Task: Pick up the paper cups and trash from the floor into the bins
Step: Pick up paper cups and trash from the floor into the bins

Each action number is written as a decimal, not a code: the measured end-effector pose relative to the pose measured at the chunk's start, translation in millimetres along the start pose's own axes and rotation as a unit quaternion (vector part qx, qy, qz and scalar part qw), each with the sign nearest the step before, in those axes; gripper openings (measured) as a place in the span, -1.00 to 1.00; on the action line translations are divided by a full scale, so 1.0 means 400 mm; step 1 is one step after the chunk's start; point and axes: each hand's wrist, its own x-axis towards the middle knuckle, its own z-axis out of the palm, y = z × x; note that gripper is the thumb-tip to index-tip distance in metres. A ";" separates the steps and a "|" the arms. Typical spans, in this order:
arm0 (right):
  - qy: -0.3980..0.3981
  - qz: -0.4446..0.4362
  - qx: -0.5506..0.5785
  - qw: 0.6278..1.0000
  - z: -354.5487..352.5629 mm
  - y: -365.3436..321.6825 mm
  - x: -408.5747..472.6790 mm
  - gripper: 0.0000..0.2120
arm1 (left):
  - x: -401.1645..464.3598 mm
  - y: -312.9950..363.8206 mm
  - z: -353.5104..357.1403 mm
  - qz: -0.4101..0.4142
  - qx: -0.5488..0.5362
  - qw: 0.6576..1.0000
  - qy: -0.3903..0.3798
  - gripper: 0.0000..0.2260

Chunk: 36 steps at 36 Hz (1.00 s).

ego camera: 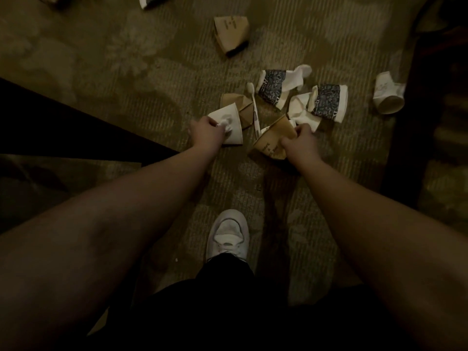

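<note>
- Head view looks down on a dim patterned carpet with both arms stretched toward a cluster of litter at the scene's centre.
- Left hand has its fingers curled round a white paper cup lying on its side, with a small crumpled white scrap pinched against it.
- Right hand pinches the rim of a brown paper cup, which is tilted and looks barely raised off the carpet; whether it has fully left the floor I cannot tell.
- Between the two hands lie a flattened brown cup and a white plastic spoon.
- Just beyond the right hand sit two dark-patterned cups tangled with crumpled white tissue.
- Well to the right lies a white cup; far off sits a brown sleeve-like cup, and another cup is cut by the far edge.
- No bin shows anywhere in the view, so nothing can be judged as already binned.
- By my reading the task is early: two cups are just being gathered, and at least six pieces are left on the floor.
- A white shoe stands near, close to the litter.
</note>
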 end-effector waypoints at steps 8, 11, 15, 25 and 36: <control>0.032 0.007 -0.026 0.999 0.022 0.001 0.027 -0.59 | 0.015 0.022 -0.014 -0.048 -0.050 0.997 -0.021 -0.52; 0.028 0.012 -0.013 0.999 0.021 0.005 0.039 -0.53 | 0.025 0.037 -0.022 -0.068 -0.054 0.996 -0.035 -0.35; -0.004 0.051 -0.007 0.999 0.005 -0.008 0.052 -0.43 | 0.027 0.039 -0.033 -0.083 -0.036 0.994 -0.062 -0.40; -0.057 0.149 -0.017 0.987 -0.002 -0.035 0.059 -0.41 | -0.004 0.004 -0.035 -0.032 -0.045 0.995 -0.083 -0.57; -0.124 0.131 0.140 0.974 -0.021 0.048 0.007 -0.43 | -0.011 0.071 -0.040 -0.054 -0.216 0.969 -0.106 -0.60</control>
